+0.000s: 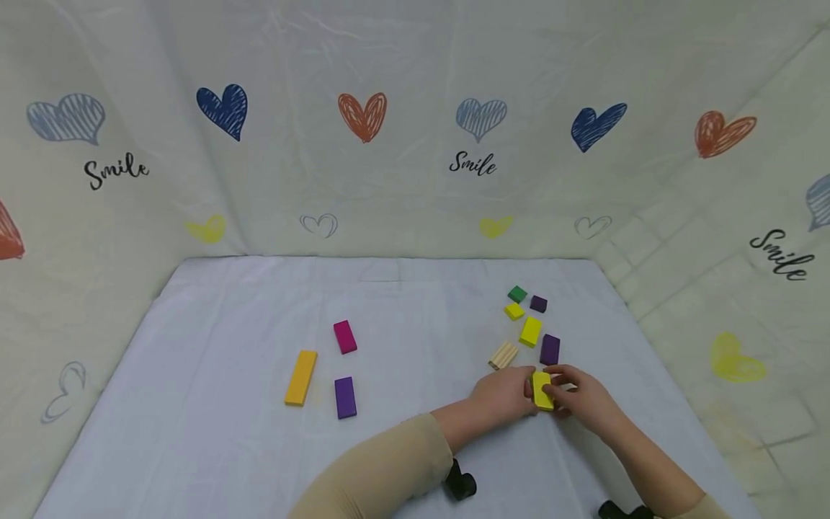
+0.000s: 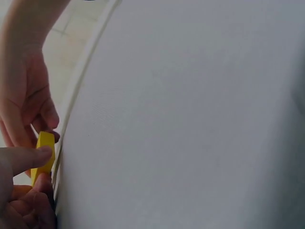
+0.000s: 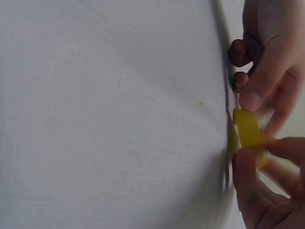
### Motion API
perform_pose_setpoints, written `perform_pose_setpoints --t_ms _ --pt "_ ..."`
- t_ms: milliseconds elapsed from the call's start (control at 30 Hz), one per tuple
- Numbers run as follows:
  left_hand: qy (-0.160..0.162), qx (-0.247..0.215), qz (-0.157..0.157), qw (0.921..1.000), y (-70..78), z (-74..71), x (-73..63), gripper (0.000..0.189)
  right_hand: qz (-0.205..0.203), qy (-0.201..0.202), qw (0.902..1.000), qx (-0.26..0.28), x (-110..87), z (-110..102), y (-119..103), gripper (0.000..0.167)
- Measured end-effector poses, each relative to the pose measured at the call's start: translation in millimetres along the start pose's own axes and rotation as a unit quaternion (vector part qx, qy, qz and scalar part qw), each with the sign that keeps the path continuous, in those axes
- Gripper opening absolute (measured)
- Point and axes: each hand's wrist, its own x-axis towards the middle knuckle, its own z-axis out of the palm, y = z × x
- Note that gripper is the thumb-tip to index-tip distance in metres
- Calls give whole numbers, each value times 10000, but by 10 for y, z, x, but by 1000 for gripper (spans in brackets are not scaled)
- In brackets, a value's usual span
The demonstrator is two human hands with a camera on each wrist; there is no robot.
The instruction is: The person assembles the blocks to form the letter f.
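- White-covered table (image 1: 214, 432), spanning the scene; a pale wall covering (image 1: 402, 187) printed with hearts stands behind its far edge.
- Orange block (image 1: 301, 378), one, long; leftmost of the pieces, lying at a slant.
- Magenta block (image 1: 345, 337), one; to the right of the orange block, on the far side.
- Purple block (image 1: 346, 398), one; nearer than the magenta block and apart from it.
- Beige sleeve (image 1: 382, 465), on the left arm, reaching in from the near side; a black device (image 1: 460, 483) shows below its cuff.
- Left hand (image 1: 502, 395), thumb and fingers clamped on the left side of the gripped yellow block.
- Wooden piece (image 1: 503, 355), one, pale and grooved; just beyond the left hand.
- Small yellow block (image 1: 514, 311), one; just nearer than a green block (image 1: 516, 294), the farthest piece.
- Yellow oblong (image 1: 530, 331), one; between the small yellow block and the hands.
- Small dark block (image 1: 539, 303), one; to the right of the small yellow block.
- Gripped yellow block (image 1: 542, 393), one; between the two hands, right of the table's middle.
- Dark purple oblong (image 1: 550, 349), one; just beyond the right hand.
- Right hand (image 1: 583, 400), thumb and fingertips pinching the gripped yellow block from the right.
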Motion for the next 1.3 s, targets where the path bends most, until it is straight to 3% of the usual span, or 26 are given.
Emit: perform_pose_setpoints --t_ms 167,367,567,900,1300 --pt "192 -242 165 9994 -39 -51 -23 54 38 12 9998 215 3 -17 -52 49" --pt "402 -438 175 9981 -131 -179 -102 68 -71 8 9993 362 6 -11 -170 54" --pt "591 -606 114 9963 -269 -349 -192 69 -303 -84 9980 553 37 53 -322 56" --pt "629 -855 45 9943 -545 -643 -378 70 -501 -142 9947 883 153 259 -591 57" --pt "812 -1179 -55 9897 -958 -802 -798 69 -848 -703 9866 1207 210 652 -850 54"
